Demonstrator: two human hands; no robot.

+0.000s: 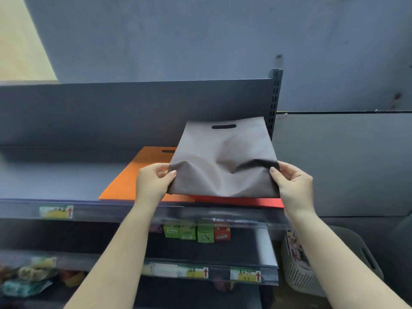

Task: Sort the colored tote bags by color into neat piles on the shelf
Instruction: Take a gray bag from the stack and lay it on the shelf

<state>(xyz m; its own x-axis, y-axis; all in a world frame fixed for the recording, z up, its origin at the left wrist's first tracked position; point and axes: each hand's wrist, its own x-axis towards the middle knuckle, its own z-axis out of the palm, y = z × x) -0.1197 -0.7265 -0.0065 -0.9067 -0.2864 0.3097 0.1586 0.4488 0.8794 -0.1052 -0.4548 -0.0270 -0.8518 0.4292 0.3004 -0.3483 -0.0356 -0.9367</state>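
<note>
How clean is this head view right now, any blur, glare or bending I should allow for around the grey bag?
Head view: the grey bag and both hands, left hand and right hand, are fairly sharp; the price labels and the goods on the lower shelves are smeared and unreadable; wide-angle bending tilts the shelf edge and upright post; soft light, no strong glare.

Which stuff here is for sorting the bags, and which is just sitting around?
For the job:
flat grey fabric tote bag, held by left hand and right hand
flat orange tote bag
flat red tote bag

Just there:
small green boxes
white plastic basket
</note>
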